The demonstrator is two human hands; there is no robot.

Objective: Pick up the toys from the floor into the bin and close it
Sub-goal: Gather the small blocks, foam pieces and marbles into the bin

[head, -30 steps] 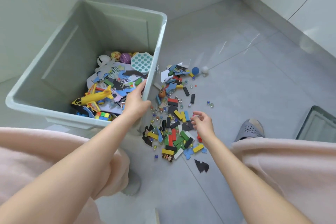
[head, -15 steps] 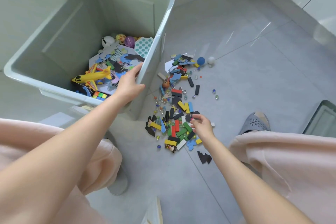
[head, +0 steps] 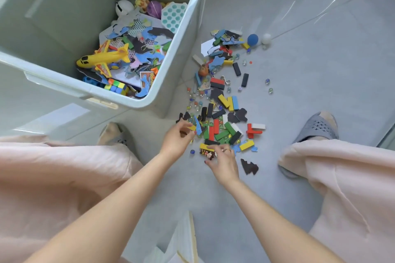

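The pale green bin point(head: 183, 45) stands open at the upper left, holding a yellow toy plane point(head: 102, 58), puzzle pieces and balls. To its right a pile of toys point(head: 224, 113) lies on the floor: coloured blocks, marbles and dark puzzle pieces. My left hand point(head: 176, 143) is at the pile's near left edge, fingers pinched on a small dark piece. My right hand point(head: 223, 163) is at the near edge, fingers curled around a yellow block point(head: 204, 147) and a small figure. A blue ball point(head: 252, 39) and a white ball point(head: 266, 38) sit at the far end.
A loose black puzzle piece point(head: 249, 166) lies just right of my right hand. My grey slippers point(head: 314, 128) flank the pile, and my pink trouser legs fill both lower sides. A pale flat object point(head: 186, 241) stands at the bottom centre. The floor is grey tile.
My left hand has let go of the bin rim and dropped to the pile. My right hand has slid to the pile's near edge. The view has come closer.
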